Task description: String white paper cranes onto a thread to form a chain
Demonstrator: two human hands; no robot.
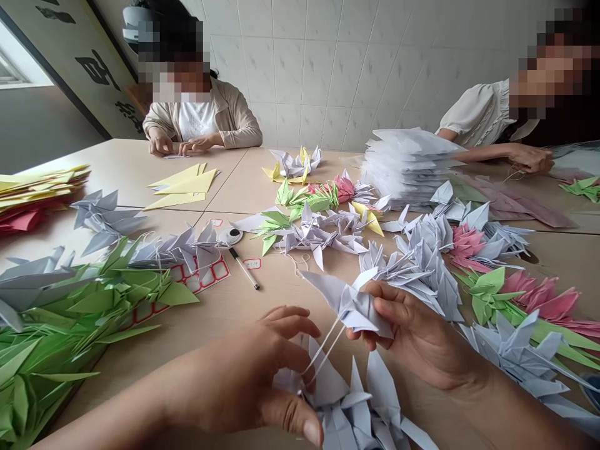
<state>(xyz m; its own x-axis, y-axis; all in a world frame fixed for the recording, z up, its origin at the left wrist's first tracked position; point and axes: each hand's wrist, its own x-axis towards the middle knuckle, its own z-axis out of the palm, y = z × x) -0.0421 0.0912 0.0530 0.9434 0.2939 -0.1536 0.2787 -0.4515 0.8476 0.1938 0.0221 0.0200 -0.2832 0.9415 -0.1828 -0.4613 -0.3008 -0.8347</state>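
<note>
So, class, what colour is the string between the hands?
The string is white; head view shows it best.

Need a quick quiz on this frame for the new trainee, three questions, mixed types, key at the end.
1. What colour is the folded bird in the right grip? A) green B) white C) pink
2. True or false: the pen lies on the table.
3. Fill in: two strands of ____ run from the bird toward the left grip.

Key: 1. B; 2. True; 3. string
</note>
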